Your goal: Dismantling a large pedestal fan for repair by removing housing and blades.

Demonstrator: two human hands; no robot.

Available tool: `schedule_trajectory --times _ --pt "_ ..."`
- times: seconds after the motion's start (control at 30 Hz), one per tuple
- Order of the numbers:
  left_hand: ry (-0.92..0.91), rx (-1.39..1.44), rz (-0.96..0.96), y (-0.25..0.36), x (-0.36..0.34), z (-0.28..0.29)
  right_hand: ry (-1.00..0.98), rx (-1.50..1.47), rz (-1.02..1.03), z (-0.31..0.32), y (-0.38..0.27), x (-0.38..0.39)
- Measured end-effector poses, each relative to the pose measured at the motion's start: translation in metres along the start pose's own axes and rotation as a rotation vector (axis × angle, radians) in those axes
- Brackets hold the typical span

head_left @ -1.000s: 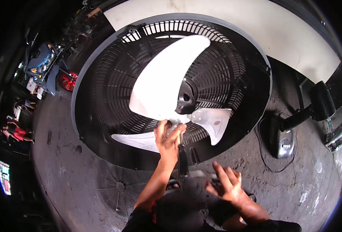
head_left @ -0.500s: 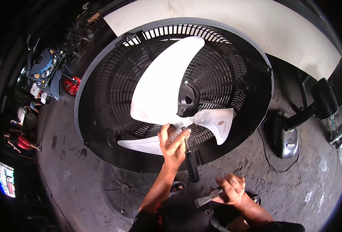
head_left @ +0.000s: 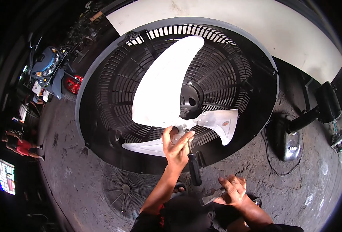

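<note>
A three-bladed pale fan blade (head_left: 159, 85) sits tilted over a large black fan housing (head_left: 221, 81) with a slatted grille. My left hand (head_left: 176, 149) is closed around the blade's metal hub (head_left: 183, 125), fingers on the left and thumb on the right. A screwdriver (head_left: 194, 170) with a black handle points up to the hub beside my thumb; its tip is hidden. Nearer to me, my right hand (head_left: 235, 190) grips a flat-ended metal tool (head_left: 212, 197) whose kind I cannot make out. It is apart from the hub.
A round wire grille (head_left: 126, 189) lies on the dark, rough floor at left. To the right stands a black fan base (head_left: 289, 141) with buttons and a cord. A pale panel (head_left: 233, 19) lies behind the housing. A motorcycle (head_left: 49, 69) and another person (head_left: 22, 146) are far left.
The view has shifted slightly, moving most things a little right in the picture. My right hand and its tool sit slightly lower. My left hand keeps its hold on the hub.
</note>
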State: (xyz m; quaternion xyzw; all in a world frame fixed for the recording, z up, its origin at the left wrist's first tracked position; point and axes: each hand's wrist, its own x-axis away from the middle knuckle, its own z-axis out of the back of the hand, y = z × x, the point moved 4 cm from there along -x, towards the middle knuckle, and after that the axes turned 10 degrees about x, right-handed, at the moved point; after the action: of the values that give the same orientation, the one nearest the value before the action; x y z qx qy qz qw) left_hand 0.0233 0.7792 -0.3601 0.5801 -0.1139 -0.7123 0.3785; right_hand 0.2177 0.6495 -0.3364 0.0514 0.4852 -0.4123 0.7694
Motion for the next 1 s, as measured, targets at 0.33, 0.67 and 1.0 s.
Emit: schedule_trajectory --times 0.33,0.67,1.0 --pt "0.039 -0.032 0.077 -0.004 0.002 0.0 0.038 -0.046 0.097 0.001 -0.013 -0.002" --pt "0.02 -0.061 0.039 0.006 -0.009 0.002 0.114 -0.069 0.102 0.018 -0.028 -0.013" --pt "0.018 -0.013 0.116 -0.003 -0.002 0.002 0.162 -0.007 0.166 0.037 -0.046 -0.034"
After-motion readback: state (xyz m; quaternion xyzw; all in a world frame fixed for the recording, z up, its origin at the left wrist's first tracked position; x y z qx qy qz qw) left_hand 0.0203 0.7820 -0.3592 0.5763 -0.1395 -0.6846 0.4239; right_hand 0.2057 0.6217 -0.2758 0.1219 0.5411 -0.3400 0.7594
